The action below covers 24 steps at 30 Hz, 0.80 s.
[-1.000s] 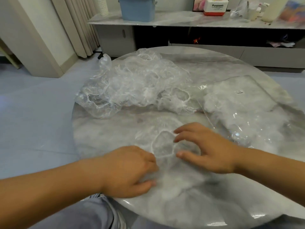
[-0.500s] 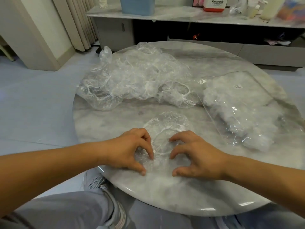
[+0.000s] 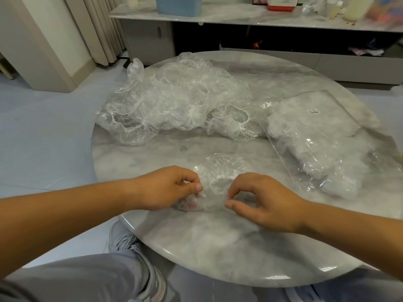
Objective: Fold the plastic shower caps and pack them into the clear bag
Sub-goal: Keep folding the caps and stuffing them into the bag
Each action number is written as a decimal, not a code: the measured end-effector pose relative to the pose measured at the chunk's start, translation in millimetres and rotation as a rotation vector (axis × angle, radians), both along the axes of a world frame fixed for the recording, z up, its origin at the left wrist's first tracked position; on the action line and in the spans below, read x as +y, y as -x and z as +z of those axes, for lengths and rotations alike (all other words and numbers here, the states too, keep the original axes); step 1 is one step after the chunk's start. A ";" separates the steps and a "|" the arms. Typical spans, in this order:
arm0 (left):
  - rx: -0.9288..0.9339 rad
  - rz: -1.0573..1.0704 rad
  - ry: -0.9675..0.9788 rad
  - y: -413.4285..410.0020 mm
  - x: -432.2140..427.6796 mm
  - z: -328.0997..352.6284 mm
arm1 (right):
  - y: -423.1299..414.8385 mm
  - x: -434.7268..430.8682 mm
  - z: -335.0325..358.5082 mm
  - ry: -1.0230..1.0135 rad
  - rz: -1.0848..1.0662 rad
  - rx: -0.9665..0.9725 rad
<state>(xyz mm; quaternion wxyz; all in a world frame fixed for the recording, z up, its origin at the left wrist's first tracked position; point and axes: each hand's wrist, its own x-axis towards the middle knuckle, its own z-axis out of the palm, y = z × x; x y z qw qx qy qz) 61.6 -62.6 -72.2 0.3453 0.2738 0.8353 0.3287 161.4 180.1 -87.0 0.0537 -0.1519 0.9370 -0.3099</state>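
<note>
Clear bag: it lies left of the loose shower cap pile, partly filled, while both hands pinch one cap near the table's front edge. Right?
Wrong side. The head view shows the clear bag right of the loose shower cap pile, partly filled, while left hand and right hand pinch one cap near the front edge of the table.

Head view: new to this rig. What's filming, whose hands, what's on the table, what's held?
No machine here: a person wears one wide-angle camera on the head, looking down at their own bare hands. On the round marble table lie a loose pile of clear shower caps and, to the right, a clear bag already partly filled. The left hand and right hand each pinch one side of a single shower cap near the table's front edge.
</note>
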 end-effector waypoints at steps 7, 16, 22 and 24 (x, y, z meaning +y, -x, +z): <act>0.092 -0.005 0.071 -0.3 9.0 -4.9 | 7.9 -7.6 1.9 -0.029 -0.096 -0.056; 0.190 0.079 0.214 2.0 17.3 -11.7 | 14.8 -7.6 0.9 -0.176 -0.159 0.133; 0.268 0.062 0.274 3.6 21.0 -13.7 | 11.4 -8.6 -3.2 -0.290 0.337 0.388; 0.233 0.091 0.255 3.9 20.2 -13.0 | 10.6 -2.9 -6.8 -0.334 0.361 0.255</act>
